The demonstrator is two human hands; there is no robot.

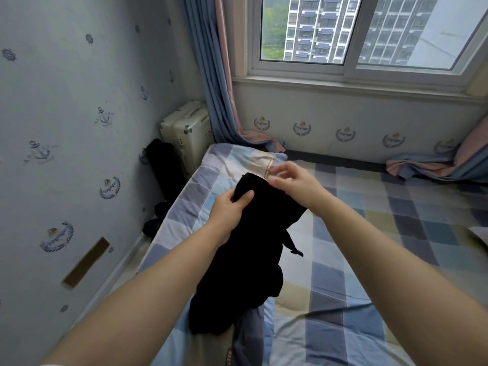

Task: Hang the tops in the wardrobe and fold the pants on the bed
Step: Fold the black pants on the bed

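Pants (245,262), plain black and soft-looking, hang in a crumpled length from both hands over the near left part of the bed (396,233). Their lower end bunches in loose folds on the checked cover near the bed's left edge, and a short drawstring pokes out on the right side of the cloth. The fabric is so dark that seams and legs cannot be made out.

Higher up, the left hand (227,215) grips the upper part of the cloth, thumb on top and fingers curled under it. Just beyond, the right hand (290,180) pinches the top edge between thumb and fingertips, the other fingers loosely bent above.

Past the hands lies a pillow (253,159) in the same checked pattern. On the floor to the left, a cream suitcase (184,136) stands in the corner with dark clothing (161,159) heaped against it. Blue and pink curtains (211,75) hang beside the window (356,35), where apartment blocks show outside.
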